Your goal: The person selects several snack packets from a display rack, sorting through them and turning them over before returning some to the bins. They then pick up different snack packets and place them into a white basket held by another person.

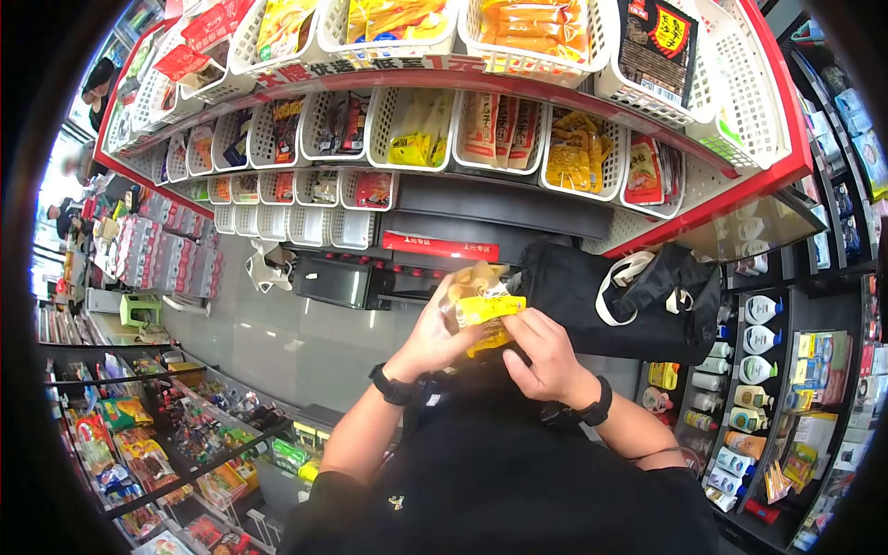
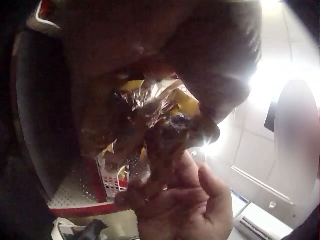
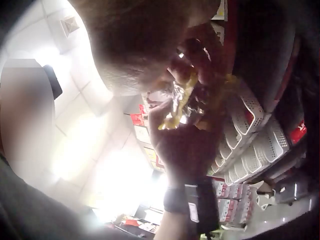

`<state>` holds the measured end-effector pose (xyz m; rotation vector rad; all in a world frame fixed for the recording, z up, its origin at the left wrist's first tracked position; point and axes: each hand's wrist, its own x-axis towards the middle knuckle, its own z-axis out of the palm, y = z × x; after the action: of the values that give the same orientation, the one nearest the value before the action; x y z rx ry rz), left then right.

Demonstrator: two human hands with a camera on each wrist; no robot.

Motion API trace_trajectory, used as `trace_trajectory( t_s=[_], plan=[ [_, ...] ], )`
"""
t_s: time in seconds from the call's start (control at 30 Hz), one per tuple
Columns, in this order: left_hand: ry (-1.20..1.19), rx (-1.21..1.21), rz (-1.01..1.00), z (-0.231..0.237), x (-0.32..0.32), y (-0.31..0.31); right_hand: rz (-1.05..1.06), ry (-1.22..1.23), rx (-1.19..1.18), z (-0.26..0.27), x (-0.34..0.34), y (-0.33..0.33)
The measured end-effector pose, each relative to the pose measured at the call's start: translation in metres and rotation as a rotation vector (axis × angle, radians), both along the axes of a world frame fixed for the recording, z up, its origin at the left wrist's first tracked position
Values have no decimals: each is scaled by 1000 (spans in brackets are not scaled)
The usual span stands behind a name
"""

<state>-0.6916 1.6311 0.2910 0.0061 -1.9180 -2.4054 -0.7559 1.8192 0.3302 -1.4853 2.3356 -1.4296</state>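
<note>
In the head view, a yellow and clear plastic packet (image 1: 488, 311) with brownish contents is held between both hands in front of the chest. My left hand (image 1: 435, 335) grips its left side. The fingers and thumb of my right hand (image 1: 551, 359) pinch its right edge. Crinkled shiny film (image 2: 167, 100) shows between the hands in the left wrist view, where my left hand (image 2: 165, 40) is dark and close. Past the packet (image 3: 182, 102) in the right wrist view is my left hand (image 3: 182, 150); my right hand (image 3: 135, 45) fills the top.
Shelves of white baskets (image 1: 407, 129) with packaged snacks stand ahead. A black bag (image 1: 592, 305) with white handles lies just beyond the right hand. Bottles (image 1: 760, 338) line shelves at the right, and more snack packets (image 1: 129, 416) fill a display at the lower left.
</note>
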Motion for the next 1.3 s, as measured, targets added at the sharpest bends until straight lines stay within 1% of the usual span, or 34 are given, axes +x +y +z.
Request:
trace_trajectory(
  t_s=[0.07,0.1,0.13,0.17,0.2,0.23,0.33,0.37,0.4,0.43,0.47,0.5,0.53,0.57,0.6,0.63,0.67,0.73,0.77,0.83,0.9,0.93,1.0,1.03,1.07,1.13,1.2,1.23,1.3],
  plan=[
    [-42,31,-74,0,0,0,-67,-123,-55,-10,0,-4],
    [-56,67,-107,-2,0,1,-97,-241,-11,-8,-3,-5],
    [-72,104,-140,-4,0,3,-162,-344,-35,-5,-4,-9],
    [-76,131,-168,-2,-2,6,-198,-437,-9,-3,-8,-10],
    [-78,130,-155,-3,-3,8,-234,-530,17,-2,-12,-11],
    [-79,129,-142,-4,-3,10,-276,-625,-127,-3,-15,-17],
    [-77,116,-92,-13,-7,17,-322,-714,8,-24,-28,-17],
    [-74,104,-64,-19,-9,19,-371,-737,-4,-35,-30,-20],
    [-73,91,-37,-25,-10,22,-401,-694,8,-43,-33,-21],
    [-112,4,56,-29,-12,28,-430,-650,18,-50,-37,-22],
    [-146,117,82,-34,-14,31,-457,-607,26,-53,-38,-22],
    [-179,227,110,-40,-16,33,-482,-615,53,-53,-39,-22],
    [-212,336,138,-44,-19,35,-465,-530,-12,-54,-39,-24],
    [-148,365,169,-42,-20,39,-446,-447,-76,-56,-37,-27],
    [-190,419,156,-44,-19,38,-426,-364,-139,-60,-36,-29],
    [-234,472,144,-47,-18,36,-288,-544,-73,-75,-38,-23],
    [-277,526,131,-49,-16,35,-235,-721,-86,-72,-37,-23],
    [-310,520,129,-50,-15,33,-121,-1067,-111,-62,-34,-22],
    [-325,517,129,-50,-15,31,-52,-1080,-124,-57,-32,-22],
    [-379,585,112,-47,-14,25,85,-1101,-154,-49,-28,-20],
    [-421,667,60,-44,-20,12,36,-952,-7,-45,-29,-19],
    [-402,687,3,-39,-22,7,2,-877,66,-44,-30,-17],
    [-394,466,36,-26,-27,10,-47,-625,164,-42,-32,-21],
    [-369,367,60,-26,-26,16,-63,-642,190,-37,-31,-21],
    [-396,282,161,-28,-22,24,-79,-663,215,-28,-29,-22],
    [-245,160,206,-32,-15,33,-77,-598,233,-37,-24,-22],
    [-334,222,268,-31,-17,37,-79,-540,271,-42,-16,-24],
    [-383,255,303,-31,-15,39,-63,-307,329,-51,-9,-25],
    [-377,326,329,-31,-15,41,-101,-283,305,-58,-1,-24]
  ],
)
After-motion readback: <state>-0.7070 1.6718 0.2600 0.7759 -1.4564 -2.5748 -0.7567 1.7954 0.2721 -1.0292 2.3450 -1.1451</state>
